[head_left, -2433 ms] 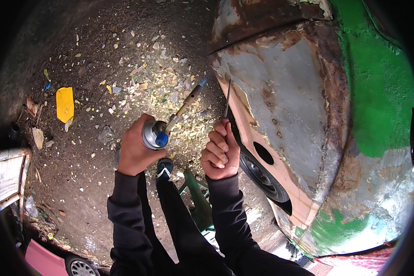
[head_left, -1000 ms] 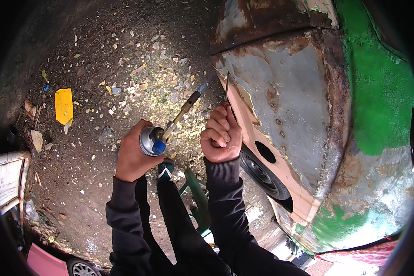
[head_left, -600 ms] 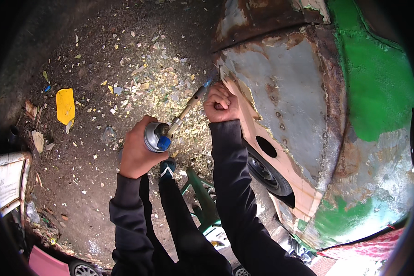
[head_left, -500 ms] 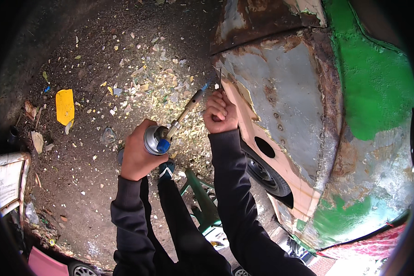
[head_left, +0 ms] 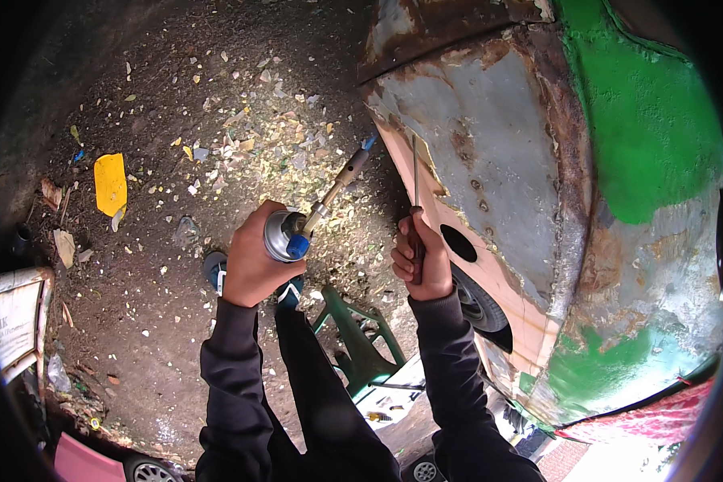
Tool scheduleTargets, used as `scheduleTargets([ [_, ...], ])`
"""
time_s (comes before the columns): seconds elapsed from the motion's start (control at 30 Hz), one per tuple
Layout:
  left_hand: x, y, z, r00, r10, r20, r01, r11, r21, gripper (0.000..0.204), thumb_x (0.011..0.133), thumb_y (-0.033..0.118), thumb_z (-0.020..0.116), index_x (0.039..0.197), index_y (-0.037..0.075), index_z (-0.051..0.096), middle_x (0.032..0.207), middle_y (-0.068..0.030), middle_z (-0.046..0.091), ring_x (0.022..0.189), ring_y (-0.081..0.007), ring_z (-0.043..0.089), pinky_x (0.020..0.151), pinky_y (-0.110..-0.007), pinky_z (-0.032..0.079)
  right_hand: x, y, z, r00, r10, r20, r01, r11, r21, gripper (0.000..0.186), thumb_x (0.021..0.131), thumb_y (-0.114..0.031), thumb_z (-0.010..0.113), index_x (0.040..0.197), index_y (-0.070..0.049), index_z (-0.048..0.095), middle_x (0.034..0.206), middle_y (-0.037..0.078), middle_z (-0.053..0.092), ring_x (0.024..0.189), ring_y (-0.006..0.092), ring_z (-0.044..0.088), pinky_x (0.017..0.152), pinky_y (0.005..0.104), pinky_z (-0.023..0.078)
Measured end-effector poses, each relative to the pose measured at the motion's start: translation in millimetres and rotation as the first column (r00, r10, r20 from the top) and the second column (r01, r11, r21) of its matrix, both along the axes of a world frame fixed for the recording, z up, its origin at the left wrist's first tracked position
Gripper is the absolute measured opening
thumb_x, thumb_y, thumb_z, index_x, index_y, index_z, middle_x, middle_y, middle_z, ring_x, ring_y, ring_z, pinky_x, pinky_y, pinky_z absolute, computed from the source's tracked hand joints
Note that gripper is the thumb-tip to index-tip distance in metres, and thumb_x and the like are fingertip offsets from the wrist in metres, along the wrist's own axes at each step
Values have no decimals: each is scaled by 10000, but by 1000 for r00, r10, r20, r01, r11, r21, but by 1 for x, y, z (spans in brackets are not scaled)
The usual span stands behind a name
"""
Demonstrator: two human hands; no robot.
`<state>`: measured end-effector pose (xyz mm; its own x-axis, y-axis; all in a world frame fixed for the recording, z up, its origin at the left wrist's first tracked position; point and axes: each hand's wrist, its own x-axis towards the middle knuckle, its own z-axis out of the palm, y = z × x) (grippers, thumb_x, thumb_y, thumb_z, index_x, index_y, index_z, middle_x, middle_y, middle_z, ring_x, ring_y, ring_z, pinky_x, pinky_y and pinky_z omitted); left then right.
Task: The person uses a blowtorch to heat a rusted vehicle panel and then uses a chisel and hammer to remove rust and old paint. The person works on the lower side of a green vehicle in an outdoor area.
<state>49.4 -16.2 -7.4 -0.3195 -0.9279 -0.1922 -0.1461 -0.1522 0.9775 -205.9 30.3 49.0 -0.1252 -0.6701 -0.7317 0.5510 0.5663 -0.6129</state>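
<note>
A car (head_left: 482,145) of scraped grey metal and flaky rust curves along the right. Left of it, a metal-necked gas torch (head_left: 333,193) sits in the left hand (head_left: 253,261), fingers wrapped round its rounded can. The right hand (head_left: 430,261) closes round a thin, straight metal tool (head_left: 415,177), over the beige edge. The torch's flame (head_left: 370,142) is small, blue.

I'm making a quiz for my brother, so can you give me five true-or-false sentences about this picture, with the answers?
1. The left hand holds a torch with a blue knob. True.
2. The torch is unlit. False: a small blue flame shows at its tip.
3. The right hand holds a tool with a thin shaft. True.
4. The yellow scrap is to the right of both hands. False: it lies on the ground to the left of them.
5. The vehicle body has some green paint. True.
</note>
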Motion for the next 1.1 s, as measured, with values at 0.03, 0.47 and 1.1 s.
scheduleTargets([
  [0.03, -3, 1, -1, 1000, -7, 23, 7, 1000, -14, 477, 605, 20, 754, 1034, 61, 550, 863, -14, 622, 797, -74, 572, 741, -252, 477, -2, 3, 9, 989, 50, -138, -47, 999, 20, 260, 1014, -343, 483, 937, -95, 505, 541, -37, 332, 397, 78, 324, 347, 231, 250],
  [0.47, -65, 40, -22, 992, -9, -127, 6, 1000, -24, 458, 603, 107, 772, 1004, 43, 560, 848, -94, 640, 784, -249, 639, 748, -346, 505, -58, 17, 70, 622, 399, -674, -399, 902, 165, 248, 1002, -213, 496, 1088, 10, 561, 601, 26, 521, 404, 67, 440, 357, 228, 340],
  [1.1, -81, 32, 9, 1000, -26, -1, 26, 999, -31, 479, 589, 127, 791, 993, 48, 546, 848, -121, 647, 785, -301, 655, 723, -387, 517, -53, 41, 76, 409, 292, -865, -397, 910, 120, 289, 920, -35, 543, 1208, -15, 531, 741, 106, 648, 539, 139, 595, 509, 299, 443],
])
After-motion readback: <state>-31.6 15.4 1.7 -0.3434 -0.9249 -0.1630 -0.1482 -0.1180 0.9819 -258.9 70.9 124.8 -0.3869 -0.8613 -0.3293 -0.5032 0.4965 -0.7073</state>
